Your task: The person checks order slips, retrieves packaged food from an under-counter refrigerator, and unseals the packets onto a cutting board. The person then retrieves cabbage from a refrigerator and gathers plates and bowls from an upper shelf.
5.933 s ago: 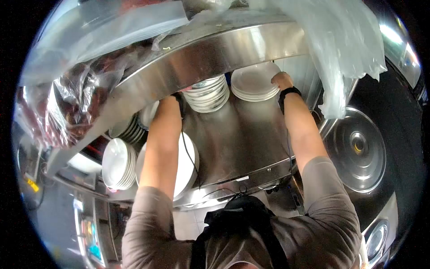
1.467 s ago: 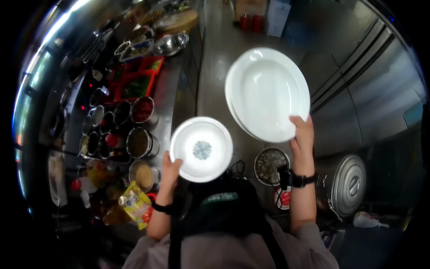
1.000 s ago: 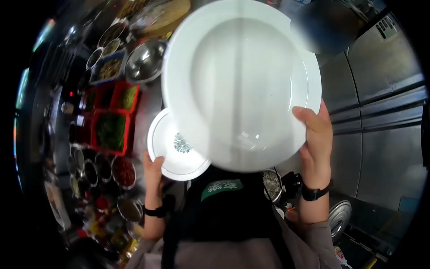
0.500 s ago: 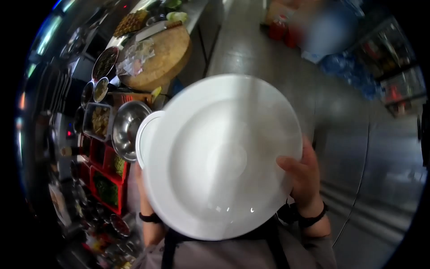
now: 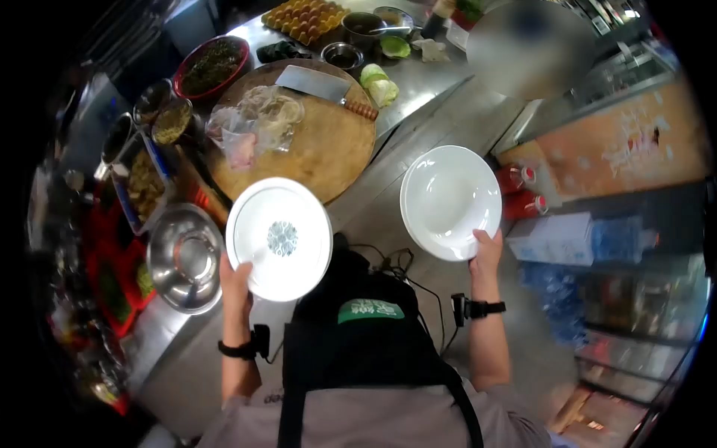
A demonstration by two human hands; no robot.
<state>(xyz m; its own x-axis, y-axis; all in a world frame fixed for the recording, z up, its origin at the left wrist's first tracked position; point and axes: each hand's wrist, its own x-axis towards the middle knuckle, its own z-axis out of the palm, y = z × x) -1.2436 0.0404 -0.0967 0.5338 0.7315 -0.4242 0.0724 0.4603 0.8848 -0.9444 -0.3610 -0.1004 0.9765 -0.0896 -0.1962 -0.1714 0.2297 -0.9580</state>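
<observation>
In my left hand (image 5: 236,282) is a round white plate (image 5: 308,257) with a blue-grey pattern at its centre, pinched at its lower left rim with the thumb on top. My right hand (image 5: 487,250) grips a deep white plate (image 5: 441,201) by its lower right rim. A second rim shows along that plate's left edge, so it may be a stack. The two plates are held apart in front of my body. Just left of the patterned plate is a steel bowl (image 5: 173,257). Beyond it lies a round wooden chopping board (image 5: 328,149) with a cleaver (image 5: 314,82) and plastic bags (image 5: 258,123).
On the steel counter (image 5: 429,78) stand an egg tray (image 5: 305,20), cabbage pieces (image 5: 379,86) and several bowls. Red containers of greens (image 5: 112,287) line the left. Red-capped bottles (image 5: 515,179), a white box (image 5: 551,239) and a shelf rack (image 5: 627,336) are at right. Cables (image 5: 418,280) cross the floor.
The plates, overlapping close to the camera before, are now lower and separated, one in each hand. My view has turned, bringing the chopping board and counter nearer the middle.
</observation>
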